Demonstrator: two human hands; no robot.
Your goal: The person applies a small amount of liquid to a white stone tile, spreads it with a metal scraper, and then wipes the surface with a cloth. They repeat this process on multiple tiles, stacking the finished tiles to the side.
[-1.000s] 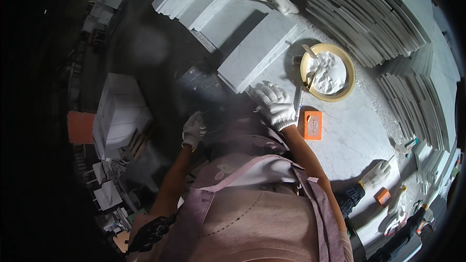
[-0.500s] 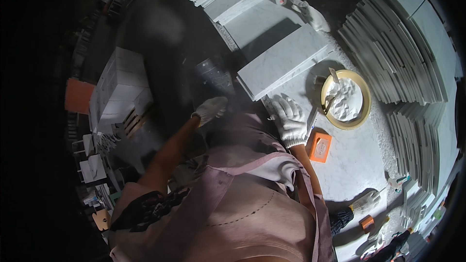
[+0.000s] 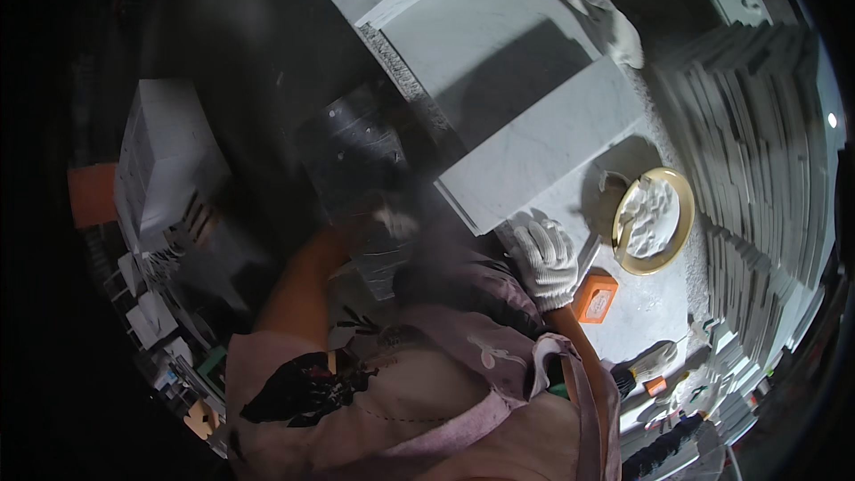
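My right hand (image 3: 545, 260), in a white knit glove, rests with fingers spread at the near corner of a long white marble slab (image 3: 534, 156). My left hand (image 3: 392, 221), also gloved, is blurred by motion. It sits over the lower end of a dark grey stone piece (image 3: 352, 156) that lies next to the marble slab. Whether it grips the stone is unclear. My pink-clad torso fills the lower part of the view.
A yellow bowl (image 3: 653, 218) of white paste and an orange box (image 3: 595, 297) lie right of my right hand. Stacked grey tiles (image 3: 757, 151) curve along the right. A white block (image 3: 169, 160) stands at left. A brush (image 3: 646, 363) lies lower right.
The view has dropped closer to the slabs. My left hand moved right onto the dark stone piece. My right hand stayed at the marble slab's corner.
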